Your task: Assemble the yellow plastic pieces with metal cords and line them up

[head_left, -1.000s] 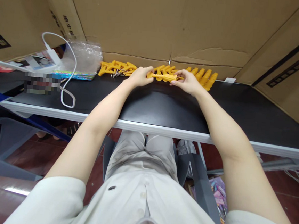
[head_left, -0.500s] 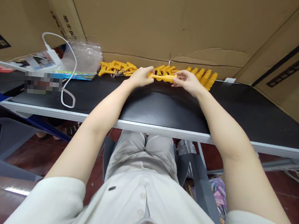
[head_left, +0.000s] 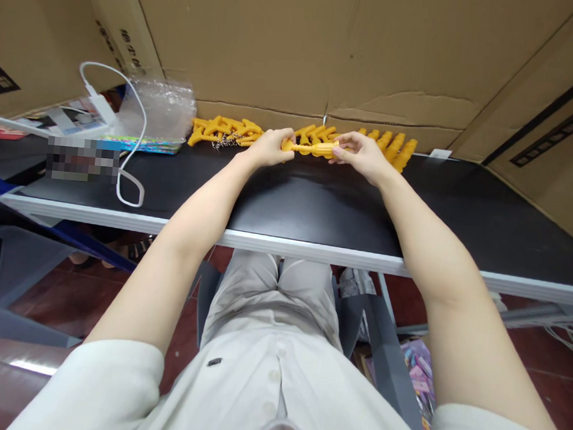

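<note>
Between my hands, a little above the black tabletop, is a long yellow plastic piece [head_left: 317, 149] with a thin left part and a thicker right part. My left hand [head_left: 271, 148] pinches its left end. The right end is gripped by the fingers of my right hand [head_left: 359, 156]. Behind it, several similar yellow pieces [head_left: 318, 133] lie in a row. To the left of my left hand is a heap of yellow branched pieces [head_left: 218, 130], with small metal coils or chains [head_left: 227, 141] among them. Several ribbed yellow pieces [head_left: 403, 153] lean beyond my right hand.
A cardboard wall [head_left: 281, 47] closes off the back of the black table [head_left: 312, 204]. On the left are a clear plastic bag [head_left: 162, 110], a colourful flat packet [head_left: 147, 146] and a looped white cable [head_left: 145, 116]. A white tag [head_left: 440, 153] sits at the back right.
Almost nothing differs. Both hands keep hold of the yellow piece in the same place, with only a slight shift of the piece and my right fingers.
</note>
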Demonstrator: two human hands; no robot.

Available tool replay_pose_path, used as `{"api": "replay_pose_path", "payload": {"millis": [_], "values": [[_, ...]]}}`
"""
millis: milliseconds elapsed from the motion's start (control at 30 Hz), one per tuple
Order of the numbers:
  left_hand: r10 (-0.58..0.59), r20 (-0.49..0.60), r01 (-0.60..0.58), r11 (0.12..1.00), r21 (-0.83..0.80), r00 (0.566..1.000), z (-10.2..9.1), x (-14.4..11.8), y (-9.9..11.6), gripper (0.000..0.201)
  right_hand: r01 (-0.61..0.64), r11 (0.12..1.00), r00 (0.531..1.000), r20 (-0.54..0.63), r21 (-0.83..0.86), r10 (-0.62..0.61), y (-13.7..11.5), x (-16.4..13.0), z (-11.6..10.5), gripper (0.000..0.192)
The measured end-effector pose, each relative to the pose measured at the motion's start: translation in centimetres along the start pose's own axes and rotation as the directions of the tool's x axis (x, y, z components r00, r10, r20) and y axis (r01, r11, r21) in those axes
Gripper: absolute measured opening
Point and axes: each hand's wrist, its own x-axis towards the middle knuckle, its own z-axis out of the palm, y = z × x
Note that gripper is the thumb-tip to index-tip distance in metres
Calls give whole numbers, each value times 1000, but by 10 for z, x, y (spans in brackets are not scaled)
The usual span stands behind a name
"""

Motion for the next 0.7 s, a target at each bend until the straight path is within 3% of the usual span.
{"api": "replay_pose_path", "payload": {"millis": [400,700], "values": [[0,-41,2,999,43,999,-3,-4,9,35,-175,966,984,55,189,168,-7,-1,5,69],[-5,-31,5,1000,9,1000,0,2,-2,39,-123,987,991,66,100,117,-12,-7,2,61]]}}
